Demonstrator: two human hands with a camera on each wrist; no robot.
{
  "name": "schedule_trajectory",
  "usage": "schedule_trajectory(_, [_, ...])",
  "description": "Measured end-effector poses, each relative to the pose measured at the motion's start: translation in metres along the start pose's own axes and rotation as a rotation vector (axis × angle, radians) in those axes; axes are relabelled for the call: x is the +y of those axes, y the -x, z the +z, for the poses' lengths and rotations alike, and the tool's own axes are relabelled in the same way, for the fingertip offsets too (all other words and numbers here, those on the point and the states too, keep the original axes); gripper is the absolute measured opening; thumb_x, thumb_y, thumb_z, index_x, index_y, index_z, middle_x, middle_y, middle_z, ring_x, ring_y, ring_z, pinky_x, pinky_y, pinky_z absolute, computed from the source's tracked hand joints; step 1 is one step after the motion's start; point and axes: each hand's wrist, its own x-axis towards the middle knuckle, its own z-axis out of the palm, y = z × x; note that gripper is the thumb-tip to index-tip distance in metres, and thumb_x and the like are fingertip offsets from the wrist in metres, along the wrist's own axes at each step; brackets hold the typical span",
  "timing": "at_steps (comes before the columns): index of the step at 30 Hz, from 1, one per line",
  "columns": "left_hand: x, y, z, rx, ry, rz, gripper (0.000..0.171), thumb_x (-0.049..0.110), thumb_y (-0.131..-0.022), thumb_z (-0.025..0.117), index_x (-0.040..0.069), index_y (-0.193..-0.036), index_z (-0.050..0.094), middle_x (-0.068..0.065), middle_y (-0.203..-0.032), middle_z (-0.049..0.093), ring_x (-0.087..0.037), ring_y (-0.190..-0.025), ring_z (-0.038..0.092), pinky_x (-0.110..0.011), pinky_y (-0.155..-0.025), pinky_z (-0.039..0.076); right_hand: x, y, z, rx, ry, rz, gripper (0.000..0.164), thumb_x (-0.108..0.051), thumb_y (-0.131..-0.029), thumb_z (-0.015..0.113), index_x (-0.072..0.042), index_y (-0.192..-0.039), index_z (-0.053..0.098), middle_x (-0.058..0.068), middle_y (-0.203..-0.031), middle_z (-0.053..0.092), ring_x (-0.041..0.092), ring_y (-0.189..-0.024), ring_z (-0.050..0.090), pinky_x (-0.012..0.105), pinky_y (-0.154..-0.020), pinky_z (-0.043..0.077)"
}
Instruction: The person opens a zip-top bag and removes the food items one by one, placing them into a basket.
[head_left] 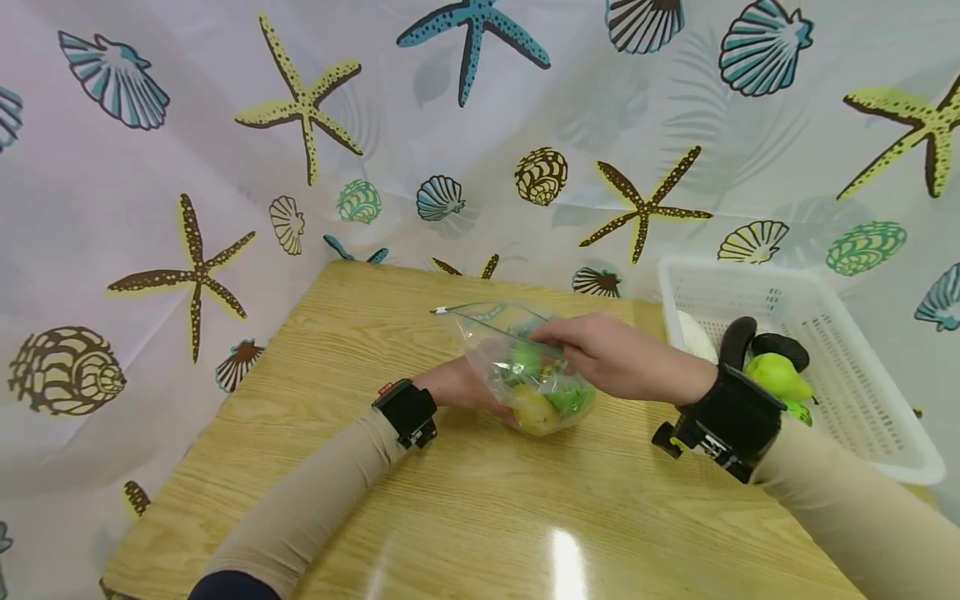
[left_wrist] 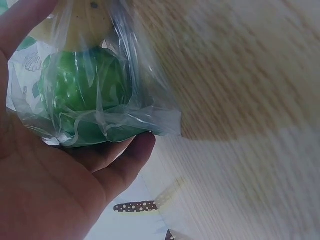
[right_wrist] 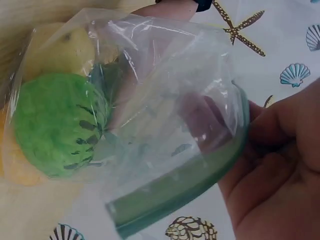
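Observation:
A clear zip bag (head_left: 483,342) with a green zip strip stands above the wooden table, its mouth tilted up. Inside lie a yellow pear-like fruit (head_left: 534,412), a bumpy green fruit (right_wrist: 62,125) and an orange piece (right_wrist: 20,162), partly blurred by the plastic. My left hand (head_left: 457,383) holds the bag's lower side, thumb on one side and fingers beneath, close to a glossy green fruit (left_wrist: 90,90); in the head view the bag partly covers it. At the mouth, my right hand (head_left: 607,354) pinches the zip edge, with a finger showing through the plastic.
At the right a white plastic basket (head_left: 862,333) holds dark long pieces (head_left: 738,337), a yellow-green pear (head_left: 780,377) and a white piece (head_left: 696,335). The wooden table (head_left: 337,333) meets a sheet printed with starfish and shells (head_left: 465,142) at its back edge.

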Motion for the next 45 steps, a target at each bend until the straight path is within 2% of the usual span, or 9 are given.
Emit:
schedule_trajectory(4, [0.005,0.000,0.000,0.002,0.021,0.044,0.096,0.011,-0.057,0.092,0.010,-0.137,0.038,-0.007,-0.131,0.048,-0.013,-0.115,0.045,-0.038,-0.102,0.038,0.006,-0.003,0.002,-0.028,0.034,0.041,0.030,0.008,-0.091,0.042,-0.009,-0.089,0.066,0.002,-0.077,0.060,0.010,-0.067,0.050,0.029,-0.058,0.045])
schedule_trajectory(8, [0.007,0.001,0.001,0.013,-0.060,0.032,0.107,0.013,-0.058,0.092,0.012,-0.144,0.028,-0.004,-0.136,0.042,-0.010,-0.119,0.039,-0.039,-0.106,0.032,0.010,-0.003,0.003,-0.076,0.139,0.045,0.026,0.006,-0.088,0.051,-0.014,-0.075,0.060,-0.002,-0.067,0.053,0.010,-0.058,0.042,0.029,-0.054,0.039])
schedule_trajectory(14, [-0.002,0.002,0.001,-0.013,-0.198,-0.125,0.111,0.029,-0.060,0.091,0.017,-0.147,0.023,-0.002,-0.139,0.032,-0.009,-0.121,0.032,-0.038,-0.106,0.032,0.012,-0.006,0.005,-0.133,0.238,0.089,0.017,0.002,-0.084,0.060,-0.014,-0.076,0.060,0.001,-0.070,0.059,0.012,-0.058,0.044,0.031,-0.054,0.040])
schedule_trajectory(18, [-0.003,0.003,0.000,-0.032,-0.276,-0.211,0.109,0.037,-0.062,0.089,0.019,-0.149,0.025,-0.005,-0.142,0.025,-0.010,-0.123,0.027,-0.037,-0.105,0.033,0.012,-0.009,0.003,-0.184,0.259,0.147,0.006,-0.009,-0.082,0.070,-0.012,-0.086,0.067,0.001,-0.072,0.061,0.013,-0.059,0.048,0.031,-0.054,0.043])
schedule_trajectory(22, [0.000,0.004,0.001,-0.043,-0.324,-0.228,0.106,0.040,-0.062,0.088,0.017,-0.147,0.028,-0.004,-0.140,0.027,-0.011,-0.120,0.027,-0.035,-0.104,0.034,0.011,-0.010,0.004,-0.210,0.279,0.179,0.014,-0.015,-0.077,0.074,-0.012,-0.091,0.070,0.000,-0.077,0.066,0.010,-0.060,0.052,0.031,-0.055,0.048])
schedule_trajectory(26, [-0.001,0.004,0.002,-0.042,-0.345,-0.259,0.107,0.044,-0.063,0.087,0.015,-0.148,0.027,-0.003,-0.139,0.028,-0.010,-0.117,0.031,-0.034,-0.102,0.037,0.012,-0.009,0.007,-0.236,0.326,0.224,0.010,-0.015,-0.075,0.073,-0.017,-0.084,0.069,-0.002,-0.083,0.066,0.010,-0.066,0.054,0.032,-0.057,0.050])
schedule_trajectory(33, [-0.005,0.003,0.005,-0.040,-0.355,-0.311,0.121,0.048,-0.062,0.085,0.019,-0.153,0.012,-0.006,-0.149,0.018,-0.015,-0.120,0.035,-0.035,-0.099,0.041,0.014,-0.005,0.015,-0.319,0.422,0.299,0.024,-0.020,-0.071,0.077,-0.015,-0.071,0.054,-0.001,-0.069,0.050,0.015,-0.058,0.042,0.031,-0.048,0.038])
schedule_trajectory(39, [-0.007,0.004,0.004,-0.037,-0.363,-0.330,0.125,0.051,-0.062,0.084,0.028,-0.153,0.003,-0.006,-0.149,0.019,-0.016,-0.120,0.035,-0.036,-0.098,0.041,0.015,-0.004,0.021,-0.342,0.462,0.296,0.022,-0.016,-0.071,0.075,-0.014,-0.069,0.054,0.000,-0.072,0.054,0.016,-0.060,0.047,0.033,-0.049,0.044])
schedule_trajectory(45, [-0.006,0.005,0.003,-0.046,-0.361,-0.344,0.128,0.049,-0.064,0.084,0.027,-0.153,-0.007,-0.009,-0.147,0.021,-0.017,-0.121,0.035,-0.038,-0.097,0.042,0.021,-0.003,0.028,-0.345,0.463,0.297,0.021,-0.013,-0.067,0.075,-0.014,-0.070,0.054,0.000,-0.069,0.054,0.017,-0.060,0.049,0.035,-0.049,0.047])
